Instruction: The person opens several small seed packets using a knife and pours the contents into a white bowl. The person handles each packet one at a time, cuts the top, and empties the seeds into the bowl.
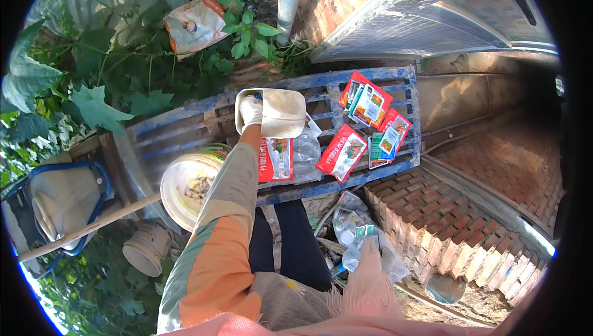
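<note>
My left hand (251, 110), in a white glove, reaches into the open side of an off-white plastic container (285, 110). Its fingers are partly hidden inside, so what they hold cannot be seen. The container rests on a blue slatted rack (338, 183). Just below it lies a red printed packet (277, 160), beside clear plastic bags (306, 155). Further right is another red packet (342, 153). Two groups of smaller sachets lie on red packets, an upper bundle (369, 104) and a lower bundle (390, 140). My right hand is out of view.
A white bucket (183, 187) with residue inside stands left of my forearm. A wooden handle (92, 232) runs past a blue-framed wheelbarrow (69, 197). Brick steps (444, 225) rise at right. Plastic litter (352, 220) lies by my legs; vines (102, 109) crowd the left.
</note>
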Action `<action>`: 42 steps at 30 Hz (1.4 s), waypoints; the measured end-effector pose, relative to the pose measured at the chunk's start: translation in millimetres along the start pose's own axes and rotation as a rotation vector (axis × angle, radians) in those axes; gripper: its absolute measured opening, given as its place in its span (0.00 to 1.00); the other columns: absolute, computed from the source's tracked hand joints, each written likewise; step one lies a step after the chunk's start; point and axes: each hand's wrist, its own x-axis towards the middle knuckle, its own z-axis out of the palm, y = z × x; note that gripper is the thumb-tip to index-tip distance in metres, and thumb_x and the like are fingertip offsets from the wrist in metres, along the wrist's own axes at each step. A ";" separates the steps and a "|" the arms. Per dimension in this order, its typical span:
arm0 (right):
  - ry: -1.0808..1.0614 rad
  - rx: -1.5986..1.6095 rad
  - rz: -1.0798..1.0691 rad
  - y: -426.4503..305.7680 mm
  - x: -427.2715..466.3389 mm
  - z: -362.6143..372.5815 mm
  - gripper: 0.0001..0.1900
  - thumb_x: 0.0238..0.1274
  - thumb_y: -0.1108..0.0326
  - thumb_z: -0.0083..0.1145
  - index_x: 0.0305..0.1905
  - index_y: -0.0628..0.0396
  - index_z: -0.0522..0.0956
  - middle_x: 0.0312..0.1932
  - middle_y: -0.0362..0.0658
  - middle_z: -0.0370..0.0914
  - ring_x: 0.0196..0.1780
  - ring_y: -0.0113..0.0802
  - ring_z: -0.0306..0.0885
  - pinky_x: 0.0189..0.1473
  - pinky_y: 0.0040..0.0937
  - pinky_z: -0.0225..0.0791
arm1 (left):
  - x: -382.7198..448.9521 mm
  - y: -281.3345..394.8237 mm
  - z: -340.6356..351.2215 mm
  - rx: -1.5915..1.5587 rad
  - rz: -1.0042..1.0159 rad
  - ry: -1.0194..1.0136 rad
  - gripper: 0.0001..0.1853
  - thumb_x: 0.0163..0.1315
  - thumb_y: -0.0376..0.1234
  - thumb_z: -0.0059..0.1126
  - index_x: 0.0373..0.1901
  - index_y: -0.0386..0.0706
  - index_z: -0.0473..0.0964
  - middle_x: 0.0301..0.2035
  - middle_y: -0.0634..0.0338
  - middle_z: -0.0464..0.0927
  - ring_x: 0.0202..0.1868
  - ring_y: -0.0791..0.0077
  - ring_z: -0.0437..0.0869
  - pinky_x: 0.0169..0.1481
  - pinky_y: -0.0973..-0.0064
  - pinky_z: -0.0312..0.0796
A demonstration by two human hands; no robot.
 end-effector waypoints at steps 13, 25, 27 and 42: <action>0.076 0.057 -0.055 -31.9 -33.7 0.5 0.12 0.54 0.64 0.59 0.27 0.64 0.79 0.20 0.56 0.75 0.24 0.46 0.75 0.29 0.41 0.64 | -82.2 159.8 -97.4 -0.334 0.041 0.098 0.08 0.50 0.20 0.59 0.22 0.39 0.69 0.30 0.56 0.74 0.35 0.68 0.78 0.47 0.75 0.71; 0.157 -0.010 -0.120 -25.1 -88.0 28.8 0.11 0.54 0.63 0.60 0.29 0.61 0.80 0.25 0.54 0.79 0.30 0.47 0.78 0.36 0.40 0.69 | -144.3 186.1 -265.1 -0.366 0.592 0.138 0.11 0.51 0.17 0.58 0.31 0.42 0.71 0.45 0.55 0.73 0.47 0.65 0.75 0.55 0.73 0.67; 0.162 -0.034 -0.115 -28.3 -98.1 31.6 0.11 0.54 0.63 0.60 0.30 0.61 0.80 0.25 0.54 0.79 0.30 0.47 0.78 0.36 0.40 0.69 | -148.9 160.3 -280.7 -0.537 0.599 0.119 0.11 0.53 0.18 0.57 0.33 0.43 0.72 0.46 0.56 0.73 0.48 0.67 0.75 0.55 0.74 0.67; 0.226 0.007 -0.080 -33.1 -193.3 41.3 0.11 0.55 0.63 0.59 0.30 0.62 0.80 0.26 0.55 0.78 0.30 0.49 0.77 0.35 0.41 0.68 | -217.2 84.1 -360.4 -0.423 0.257 -0.132 0.08 0.57 0.20 0.55 0.28 0.40 0.67 0.39 0.59 0.72 0.42 0.73 0.76 0.49 0.75 0.72</action>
